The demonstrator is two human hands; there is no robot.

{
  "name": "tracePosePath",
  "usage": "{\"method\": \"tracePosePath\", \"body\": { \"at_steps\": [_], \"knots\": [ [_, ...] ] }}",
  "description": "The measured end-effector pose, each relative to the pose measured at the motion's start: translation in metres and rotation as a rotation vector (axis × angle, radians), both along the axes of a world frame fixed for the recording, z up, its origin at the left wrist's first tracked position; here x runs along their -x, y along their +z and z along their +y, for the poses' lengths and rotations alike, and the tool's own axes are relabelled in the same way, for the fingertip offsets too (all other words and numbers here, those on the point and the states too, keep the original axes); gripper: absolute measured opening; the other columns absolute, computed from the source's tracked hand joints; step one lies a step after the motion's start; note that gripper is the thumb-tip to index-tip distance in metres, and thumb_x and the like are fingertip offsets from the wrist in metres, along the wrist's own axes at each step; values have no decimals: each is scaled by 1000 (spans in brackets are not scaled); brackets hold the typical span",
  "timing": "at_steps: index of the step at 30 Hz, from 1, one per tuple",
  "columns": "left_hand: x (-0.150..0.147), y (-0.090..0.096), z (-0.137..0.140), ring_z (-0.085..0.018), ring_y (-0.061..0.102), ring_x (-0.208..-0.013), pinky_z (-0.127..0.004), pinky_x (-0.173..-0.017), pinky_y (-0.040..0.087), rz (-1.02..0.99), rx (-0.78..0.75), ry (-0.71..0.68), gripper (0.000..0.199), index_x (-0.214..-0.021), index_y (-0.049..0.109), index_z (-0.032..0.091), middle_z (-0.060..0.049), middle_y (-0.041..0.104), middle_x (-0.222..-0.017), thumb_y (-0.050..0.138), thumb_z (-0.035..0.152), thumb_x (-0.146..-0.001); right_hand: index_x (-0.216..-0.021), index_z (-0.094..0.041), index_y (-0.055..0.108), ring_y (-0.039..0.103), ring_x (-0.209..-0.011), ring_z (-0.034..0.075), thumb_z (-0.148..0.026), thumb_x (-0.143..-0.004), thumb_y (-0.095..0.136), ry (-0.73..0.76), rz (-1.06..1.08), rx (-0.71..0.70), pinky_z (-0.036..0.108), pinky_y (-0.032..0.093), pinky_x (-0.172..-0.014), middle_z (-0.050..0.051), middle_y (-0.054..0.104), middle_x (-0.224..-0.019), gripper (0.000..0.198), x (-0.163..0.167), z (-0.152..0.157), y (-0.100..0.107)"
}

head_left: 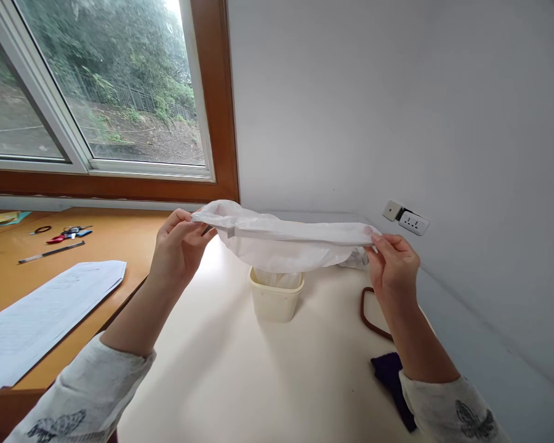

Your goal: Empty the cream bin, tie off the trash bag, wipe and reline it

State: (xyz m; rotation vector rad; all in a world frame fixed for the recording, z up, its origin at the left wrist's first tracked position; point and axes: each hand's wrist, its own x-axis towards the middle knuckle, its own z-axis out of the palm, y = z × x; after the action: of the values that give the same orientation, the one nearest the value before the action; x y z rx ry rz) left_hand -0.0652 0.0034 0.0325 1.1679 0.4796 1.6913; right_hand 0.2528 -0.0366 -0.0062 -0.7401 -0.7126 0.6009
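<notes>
A thin white plastic bag is stretched wide between my two hands, its mouth drawn out into a long strip. My left hand pinches the bag's left end, and my right hand pinches the right end between thumb and fingers. The lower part of the bag hangs down into a small cream trash bin, which stands upright on the white table. Both hands are above the bin, one to each side. The bag hides the bin's far rim.
On the white table lie a brown frame-like ring and a dark blue cloth at the right. The wooden desk at left holds papers, a pen and keys. A wall socket is behind.
</notes>
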Motion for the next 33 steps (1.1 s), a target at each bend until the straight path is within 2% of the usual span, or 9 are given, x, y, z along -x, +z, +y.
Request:
{"method": "tracePosePath", "body": {
  "at_steps": [5, 8, 14, 18, 25, 27, 30, 33],
  "knots": [
    [-5, 8, -2, -9, 45, -53, -21, -50, 36, 2, 75, -62, 11, -57, 44, 16, 4, 46, -53, 54, 10, -60, -65, -18, 58, 63, -80, 17, -24, -62, 75, 39, -62, -110, 35, 52, -74, -1, 60, -67, 18, 12, 4, 21],
    [-5, 8, -2, -8, 40, -48, -20, -45, 32, 46, 75, -62, 10, -56, 45, 16, 4, 43, -49, 53, 11, -58, -64, -18, 58, 63, -82, 18, -25, -61, 75, 34, -97, -108, 35, 51, -74, -2, 58, -66, 19, 16, 5, 25],
    [-2, 5, -2, -9, 43, -52, -21, -49, 33, 10, 94, -62, 9, -56, 44, 16, 3, 45, -51, 49, 8, -59, -64, -18, 58, 62, -76, 16, -25, -62, 75, 14, -123, -102, 33, 51, -72, -3, 55, -61, 18, 12, 4, 20],
    [-1, 5, -1, -9, 46, -58, -21, -53, 35, -55, 96, -61, 12, -53, 42, 14, 2, 45, -56, 48, 4, -55, -64, -17, 59, 62, -76, 14, -23, -63, 74, -1, -113, -102, 32, 50, -76, -2, 57, -63, 16, 8, 5, 16],
    [5, 1, 3, -11, 48, -68, -23, -58, 39, -73, 51, -71, 17, -47, 36, 13, -2, 54, -78, 45, -1, -52, -59, -17, 56, 55, -67, 10, -20, -62, 73, -54, -105, -120, 33, 47, -80, -5, 51, -61, 18, 0, 6, 10],
    [7, 0, 4, -10, 48, -67, -22, -58, 40, -107, 66, -81, 18, -46, 33, 13, -1, 52, -75, 43, -2, -49, -57, -17, 55, 52, -64, 9, -19, -62, 73, -63, -109, -118, 31, 47, -76, -5, 49, -60, 19, -2, 6, 8],
    [8, -1, 6, -7, 44, -58, -16, -54, 39, -161, 109, -69, 22, -47, 31, 13, 2, 42, -59, 42, -6, -46, -57, -17, 53, 48, -63, 9, -18, -61, 72, -38, -111, -99, 28, 45, -69, -5, 48, -61, 19, 0, 7, 8],
    [7, -2, 7, -5, 38, -46, -13, -44, 35, -105, 203, -83, 23, -51, 34, 15, 4, 33, -50, 45, -5, -51, -57, -18, 52, 46, -63, 8, -16, -63, 70, 11, -116, -102, 27, 43, -66, -5, 45, -62, 19, 6, 5, 11]
  ]
}}
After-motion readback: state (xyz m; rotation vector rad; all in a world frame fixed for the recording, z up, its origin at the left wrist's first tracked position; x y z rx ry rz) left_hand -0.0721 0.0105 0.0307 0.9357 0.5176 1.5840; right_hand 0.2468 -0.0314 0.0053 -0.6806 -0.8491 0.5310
